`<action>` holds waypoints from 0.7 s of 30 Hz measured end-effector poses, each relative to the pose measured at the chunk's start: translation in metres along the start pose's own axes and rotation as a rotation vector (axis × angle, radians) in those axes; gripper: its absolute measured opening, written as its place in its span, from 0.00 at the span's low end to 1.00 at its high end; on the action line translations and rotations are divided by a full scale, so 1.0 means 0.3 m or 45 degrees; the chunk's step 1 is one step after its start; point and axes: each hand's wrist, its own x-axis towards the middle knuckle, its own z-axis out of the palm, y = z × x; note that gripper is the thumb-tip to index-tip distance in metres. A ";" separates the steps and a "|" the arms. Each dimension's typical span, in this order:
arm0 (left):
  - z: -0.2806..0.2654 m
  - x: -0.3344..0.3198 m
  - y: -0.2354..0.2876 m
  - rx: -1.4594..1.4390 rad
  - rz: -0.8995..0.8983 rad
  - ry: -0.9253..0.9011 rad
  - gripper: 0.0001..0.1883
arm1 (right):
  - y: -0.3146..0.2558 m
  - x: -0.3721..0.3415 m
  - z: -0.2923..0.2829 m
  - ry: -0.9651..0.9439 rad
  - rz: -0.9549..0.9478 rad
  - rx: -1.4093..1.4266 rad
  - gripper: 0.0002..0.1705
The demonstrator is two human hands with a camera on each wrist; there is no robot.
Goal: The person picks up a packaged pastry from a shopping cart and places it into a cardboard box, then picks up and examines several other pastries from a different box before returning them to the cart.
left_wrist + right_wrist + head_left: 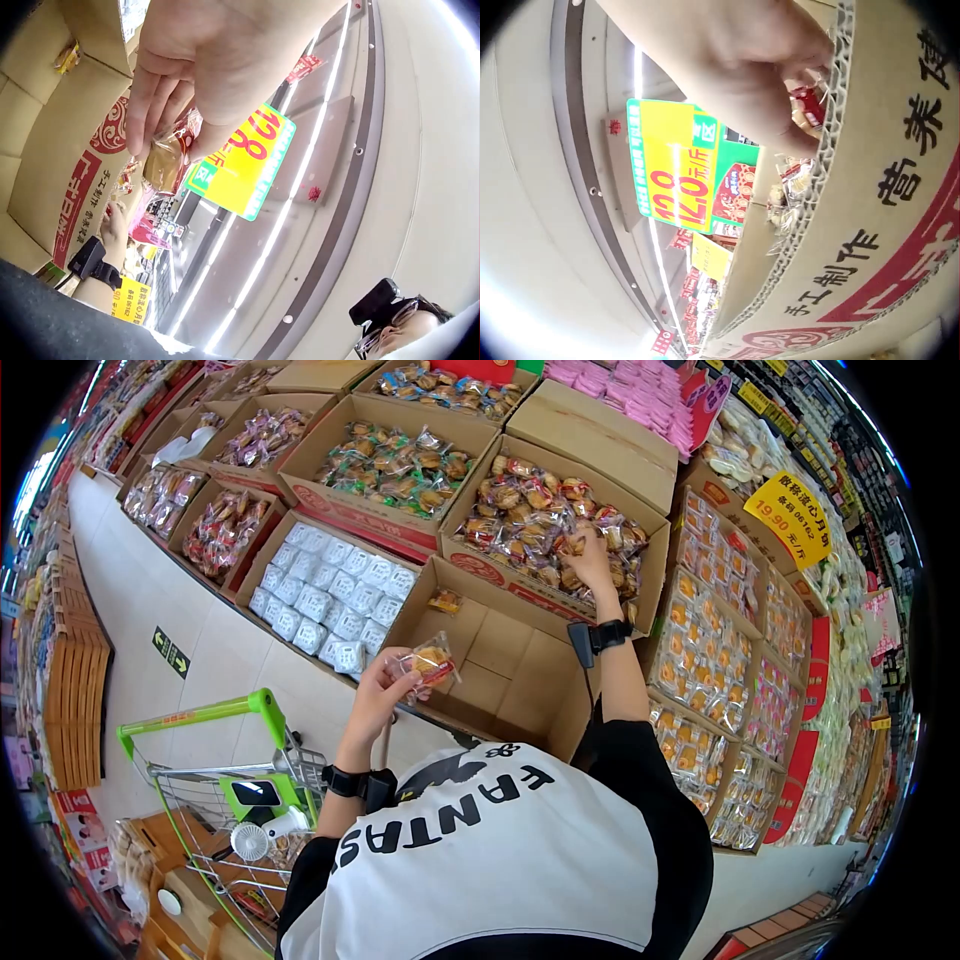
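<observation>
My left hand (pixel 376 696) pinches a clear-wrapped pastry (pixel 430 663) with red print, over the near left edge of a cardboard box (pixel 500 650) that has one small packet (pixel 445 600) inside. In the left wrist view the wrapped pastry (pixel 166 163) sits between thumb and fingers. My right hand (pixel 590 558) reaches into the box of wrapped pastries (pixel 535 500) behind it, fingers curled down among the packets. From the right wrist, the hand (pixel 742 67) is beyond the box edge, its fingers around a packet with a red label (pixel 808 106).
White-wrapped packets (pixel 335 585) fill a box at the left, and trays of wrapped pastries (pixel 700 650) stand at the right. A shopping cart (pixel 262 790) with a small fan (pixel 250 841) is at the lower left. A yellow price sign (pixel 790 520) stands at the upper right.
</observation>
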 end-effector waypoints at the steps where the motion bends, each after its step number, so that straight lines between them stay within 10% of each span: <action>1: -0.004 -0.002 -0.004 0.001 0.011 0.005 0.13 | 0.001 -0.007 -0.007 0.103 -0.178 0.254 0.24; 3: -0.008 -0.004 -0.009 -0.007 0.020 0.020 0.13 | -0.004 -0.028 -0.002 0.279 -0.399 0.427 0.25; 8: -0.016 -0.007 -0.014 -0.017 0.025 0.027 0.13 | -0.210 -0.184 -0.148 -0.255 -0.055 1.291 0.22; 21: -0.017 -0.032 0.003 -0.011 0.063 0.062 0.13 | -0.356 -0.291 -0.194 -0.493 -0.082 1.372 0.24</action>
